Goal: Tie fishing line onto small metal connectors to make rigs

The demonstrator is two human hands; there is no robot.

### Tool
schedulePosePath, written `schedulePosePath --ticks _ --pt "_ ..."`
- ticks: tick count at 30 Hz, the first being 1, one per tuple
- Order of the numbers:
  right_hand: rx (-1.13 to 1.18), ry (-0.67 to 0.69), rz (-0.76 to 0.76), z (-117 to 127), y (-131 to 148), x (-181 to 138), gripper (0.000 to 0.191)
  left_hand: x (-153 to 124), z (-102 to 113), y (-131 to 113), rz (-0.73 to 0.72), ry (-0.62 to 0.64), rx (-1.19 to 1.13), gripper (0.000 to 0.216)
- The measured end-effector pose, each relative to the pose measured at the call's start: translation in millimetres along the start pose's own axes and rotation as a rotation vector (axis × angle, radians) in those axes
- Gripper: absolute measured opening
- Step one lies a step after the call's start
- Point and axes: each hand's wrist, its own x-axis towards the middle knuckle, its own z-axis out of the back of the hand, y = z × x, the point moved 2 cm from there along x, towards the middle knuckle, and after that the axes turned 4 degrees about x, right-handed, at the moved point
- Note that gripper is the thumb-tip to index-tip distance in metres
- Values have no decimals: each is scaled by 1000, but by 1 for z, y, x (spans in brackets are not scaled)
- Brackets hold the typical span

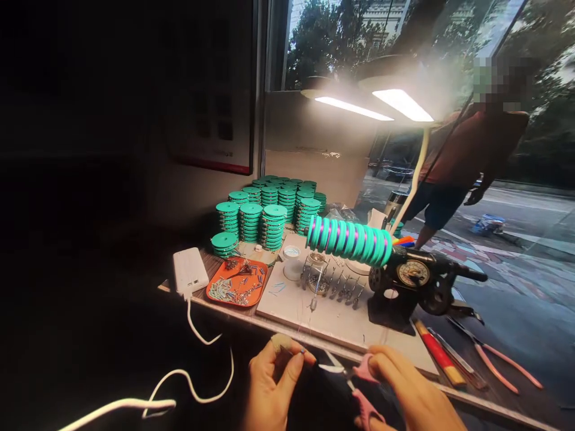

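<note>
My left hand [269, 383] is low in front of the table edge, thumb and forefinger pinched on something tiny I cannot make out; a bandage wraps one fingertip. My right hand [404, 389] grips small pink-handled scissors [354, 377], blades open and pointing left toward the left hand's pinch. A thin thread seems to run up toward the white work board [314, 311]. Above it a row of teal spools [348, 239] sits on a rod of a black hand-crank winder [415, 278].
Stacks of teal spools [269, 212] stand at the back. An orange tray [237, 282] holds small parts beside a white power bank [190, 270] with a cable. Pink-handled pliers [494, 353] and a red tool [438, 356] lie right. A lamp [395, 102] shines overhead; a person is reflected in the window.
</note>
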Motion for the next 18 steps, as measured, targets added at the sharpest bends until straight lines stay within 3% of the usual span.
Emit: schedulePosePath --ticks 3,8,18 --pt "-51 -14 46 -3 8 9 18 0 2 0 -13 12 9 15" --pt "-71 -39 108 -7 7 10 18 3 5 1 48 134 -22 17" --pt "6 169 64 4 10 23 12 2 2 -2 277 224 -237 19"
